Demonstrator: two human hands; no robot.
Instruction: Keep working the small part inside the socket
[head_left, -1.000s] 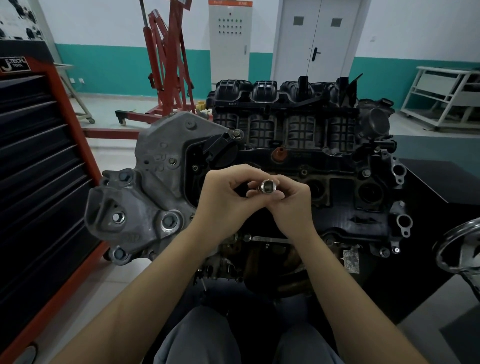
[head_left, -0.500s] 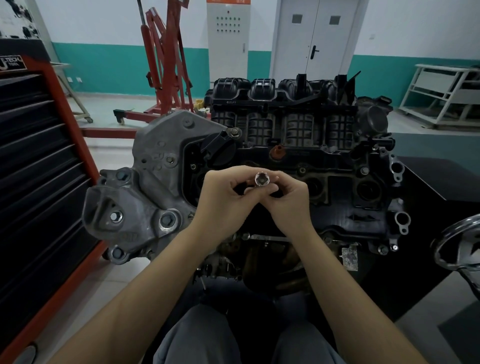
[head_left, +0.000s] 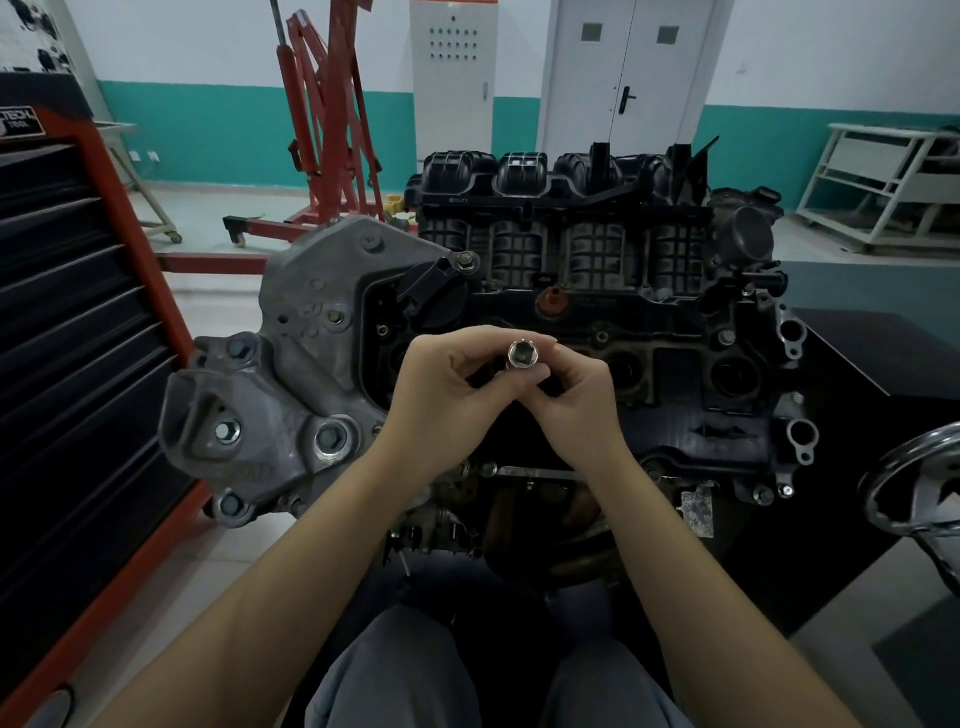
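Pinching a metal socket (head_left: 523, 355) between both hands — left hand (head_left: 447, 400), right hand (head_left: 576, 400) — above the engine (head_left: 597, 291).

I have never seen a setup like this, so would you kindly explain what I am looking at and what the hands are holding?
The picture comes from a camera worn on a person's head, looking forward and down, so the two bare arms are the wearer's own. In front stands a car engine in a workshop. The left hand and right hand meet above it and together pinch a small shiny metal socket, its open end facing the camera. A black and red tool cabinet stands at the left, and a red engine hoist behind.
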